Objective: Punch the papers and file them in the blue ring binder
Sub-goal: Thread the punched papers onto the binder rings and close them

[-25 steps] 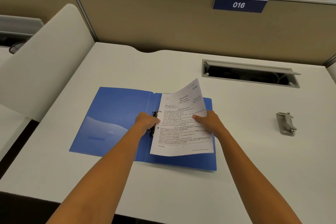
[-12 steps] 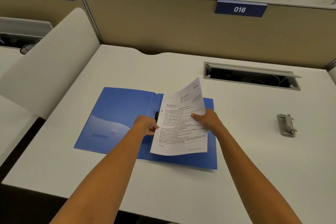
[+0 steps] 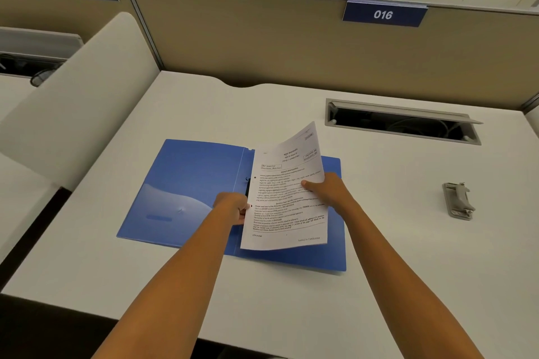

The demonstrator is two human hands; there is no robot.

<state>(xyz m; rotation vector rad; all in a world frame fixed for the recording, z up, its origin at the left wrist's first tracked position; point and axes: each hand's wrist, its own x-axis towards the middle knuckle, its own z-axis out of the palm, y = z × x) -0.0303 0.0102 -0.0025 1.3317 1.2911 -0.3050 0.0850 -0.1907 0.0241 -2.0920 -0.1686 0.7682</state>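
Observation:
The blue ring binder point(image 3: 186, 183) lies open and flat on the white desk. Over its right half I hold the printed papers point(image 3: 287, 207), their far right corner curling up. My left hand point(image 3: 233, 208) pinches the papers' left edge near the lower punch hole, right beside the black ring mechanism point(image 3: 247, 183), which is mostly hidden. My right hand point(image 3: 326, 191) grips the papers' right edge with the thumb on top. Two punch holes show along the left margin.
A grey hole punch point(image 3: 458, 200) sits on the desk to the right, apart from the binder. A cable slot point(image 3: 401, 121) with its lid open is set in the desk at the back right. A padded divider point(image 3: 73, 102) stands along the left edge.
The papers have shifted slightly left over the rings, and my left hand now pinches their left edge lower down. The view has tilted down a little.

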